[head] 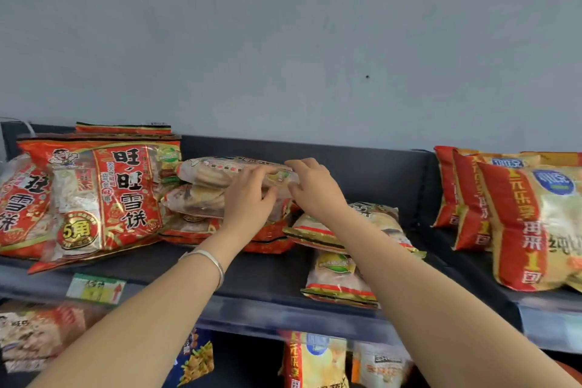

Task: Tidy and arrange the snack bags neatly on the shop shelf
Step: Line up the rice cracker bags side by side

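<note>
1. The top bag (220, 172) lay flat on a stack of bags (201, 208) at the middle of the shelf (258, 280), its long axis running left to right.
2. The left hand (248, 195) gripped its near edge; the right hand (311, 186) pinched its right end.
3. Both hands were at the bag's right end, so its left end hung free of any grip.

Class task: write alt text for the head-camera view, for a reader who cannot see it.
Both hands, left hand and right hand, rest on the top bag of a stack of snack bags lying flat mid-shelf. Large red rice-cracker bags stand leaning at the left, orange-and-yellow bags at the right, and two bags lie loose near the dark shelf front.
</note>
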{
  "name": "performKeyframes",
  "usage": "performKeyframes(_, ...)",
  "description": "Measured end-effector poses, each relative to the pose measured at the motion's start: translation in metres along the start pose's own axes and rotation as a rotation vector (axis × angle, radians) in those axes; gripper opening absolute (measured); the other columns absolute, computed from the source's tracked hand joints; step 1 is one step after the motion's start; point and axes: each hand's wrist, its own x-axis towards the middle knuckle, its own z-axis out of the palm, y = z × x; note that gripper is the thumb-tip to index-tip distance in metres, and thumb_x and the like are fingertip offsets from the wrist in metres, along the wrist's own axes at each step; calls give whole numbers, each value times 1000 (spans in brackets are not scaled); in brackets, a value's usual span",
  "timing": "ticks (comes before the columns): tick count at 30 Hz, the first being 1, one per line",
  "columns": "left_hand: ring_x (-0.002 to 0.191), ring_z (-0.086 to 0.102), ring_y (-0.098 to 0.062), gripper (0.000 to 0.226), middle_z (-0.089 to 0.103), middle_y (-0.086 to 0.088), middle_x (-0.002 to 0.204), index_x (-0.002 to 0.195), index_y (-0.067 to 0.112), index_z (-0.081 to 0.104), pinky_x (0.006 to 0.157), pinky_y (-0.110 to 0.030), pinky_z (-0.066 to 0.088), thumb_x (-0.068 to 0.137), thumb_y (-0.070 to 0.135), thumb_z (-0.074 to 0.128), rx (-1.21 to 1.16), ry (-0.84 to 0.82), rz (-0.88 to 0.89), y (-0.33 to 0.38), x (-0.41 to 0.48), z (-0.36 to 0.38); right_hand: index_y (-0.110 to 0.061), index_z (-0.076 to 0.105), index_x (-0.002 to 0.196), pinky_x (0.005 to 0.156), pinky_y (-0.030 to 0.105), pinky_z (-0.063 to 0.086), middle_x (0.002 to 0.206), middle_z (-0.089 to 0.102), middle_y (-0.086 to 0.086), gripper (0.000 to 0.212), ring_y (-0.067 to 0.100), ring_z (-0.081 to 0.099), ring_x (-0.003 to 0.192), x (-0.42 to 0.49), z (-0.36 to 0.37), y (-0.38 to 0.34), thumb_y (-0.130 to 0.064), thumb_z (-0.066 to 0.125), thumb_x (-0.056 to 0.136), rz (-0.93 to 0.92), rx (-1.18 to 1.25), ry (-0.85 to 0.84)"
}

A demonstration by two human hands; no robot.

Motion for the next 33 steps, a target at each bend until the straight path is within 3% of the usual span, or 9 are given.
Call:
performKeyframes(6,117,48,-23,31,55,-4,123,121,16,59,95,-34,37,90,22,58,157,-64,123,18,-3,20,-24,42,140,93,43,49,141,45,4,43,26,48,122,-14,-21,44,-27,46,98,49,-122,-23)
performKeyframes(12,122,44,-16,34,52,2,127,126,22,55,99,-30,34,94,31,50,229,-159,330,39,-4,41,-22,46,136,94,48,49,138,44,10,45,33,50,117,-24,-33,89,-38,50,94,404,-207,-159)
performKeyframes(16,134,31,-17,41,41,5,141,134,30,47,111,-38,22,95,43,42,343,-266,318,44,6,49,-13,38,142,102,44,43,145,38,16,69,36,44,127,-30,-31,103,-57,48,90,657,-125,-357)
performKeyframes(20,141,22,-15,50,40,8,146,133,35,49,116,-40,4,94,58,28,378,-443,449,43,5,55,-10,16,150,99,39,42,150,32,17,93,34,39,132,-29,-35,107,-64,54,84,829,-16,-326)
performKeyframes(23,139,28,-11,56,43,12,144,138,38,41,116,-43,1,93,64,19,420,-511,506,41,-1,62,-10,-1,153,106,42,37,156,22,15,106,36,32,138,-32,-36,111,-61,60,82,933,141,-272)
performKeyframes(25,135,34,-10,57,44,12,144,140,38,37,114,-42,8,93,65,19,440,-539,503,42,-2,65,-12,-5,153,108,44,34,156,22,16,108,36,32,138,-34,-36,113,-56,65,82,985,257,-256)
performKeyframes(29,130,42,-13,60,43,11,145,139,39,37,107,-41,24,87,69,34,392,-599,437,49,9,62,-16,0,153,107,45,39,150,32,16,104,36,41,131,-36,-38,115,-29,75,81,977,524,-82)
performKeyframes(33,126,47,-20,64,42,3,145,143,34,33,104,-43,34,87,66,38,344,-564,272,63,24,64,-26,12,151,97,49,49,140,45,10,102,31,55,117,-39,-50,119,-9,78,75,809,765,131)
